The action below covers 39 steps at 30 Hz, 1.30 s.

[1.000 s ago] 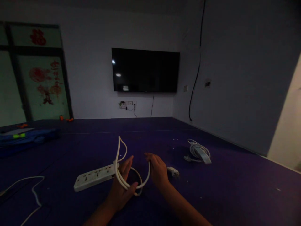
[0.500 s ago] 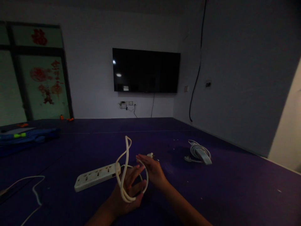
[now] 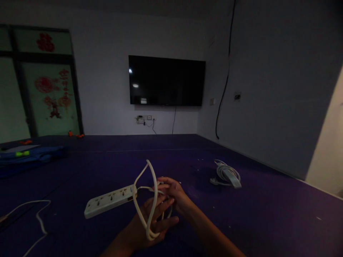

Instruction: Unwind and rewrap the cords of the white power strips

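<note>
Basically, the left hand (image 3: 139,228) held the white cord (image 3: 155,191) looped round half-spread fingers, and the right hand (image 3: 178,196) had just closed over their tips, so the loops looked more bunched. Right's grip? Couldn't tell. The power strip (image 3: 107,200) lay well short of the far edge of the purple surface (image 3: 254,221).

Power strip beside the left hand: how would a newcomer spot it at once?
Below the wall-mounted television spreads a purple surface. On it, just left of the left hand, lies a long white power strip, its top lined with sockets, unlike the coiled cord at right.
</note>
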Each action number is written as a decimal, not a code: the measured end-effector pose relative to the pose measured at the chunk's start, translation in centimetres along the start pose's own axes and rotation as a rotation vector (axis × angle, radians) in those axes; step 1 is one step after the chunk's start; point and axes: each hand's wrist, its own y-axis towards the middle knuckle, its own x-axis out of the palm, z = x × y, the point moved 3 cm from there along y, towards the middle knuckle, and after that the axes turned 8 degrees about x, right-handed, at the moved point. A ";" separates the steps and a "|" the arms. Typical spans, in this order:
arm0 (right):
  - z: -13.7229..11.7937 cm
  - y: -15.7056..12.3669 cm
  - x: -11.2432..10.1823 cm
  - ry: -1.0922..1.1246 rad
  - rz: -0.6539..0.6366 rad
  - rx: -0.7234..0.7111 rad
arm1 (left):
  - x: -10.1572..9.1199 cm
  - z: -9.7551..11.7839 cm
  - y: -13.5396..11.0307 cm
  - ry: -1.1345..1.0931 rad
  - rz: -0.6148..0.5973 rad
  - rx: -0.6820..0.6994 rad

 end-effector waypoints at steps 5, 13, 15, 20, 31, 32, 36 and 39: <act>-0.5 -0.3 -0.4 0.048 0.028 0.058 | -0.4 0.2 0.3 -0.014 -0.048 0.049; -1.4 0.6 -2.7 -0.215 0.288 -0.044 | 0.8 0.0 0.4 0.011 -0.177 0.044; -0.7 1.2 -3.4 -0.301 0.316 -0.076 | 0.9 0.1 0.5 0.028 -0.217 0.057; 2.2 2.1 -4.7 -0.586 0.340 -0.093 | 0.5 0.4 0.7 0.048 -0.242 0.060; 2.6 1.4 -4.4 -1.432 0.468 -0.157 | 0.5 -1.2 -0.1 -0.099 -0.075 -0.157; 2.4 1.4 -4.2 -1.489 0.458 -0.183 | 0.4 -1.3 0.0 -0.111 -0.071 -0.176; 2.0 1.4 -3.9 -1.599 0.330 -0.210 | 0.5 -1.8 0.1 -0.170 -0.114 -0.243; 1.7 1.6 -4.0 -1.589 0.264 -0.198 | 1.0 -2.2 -0.3 -0.183 -0.165 -0.279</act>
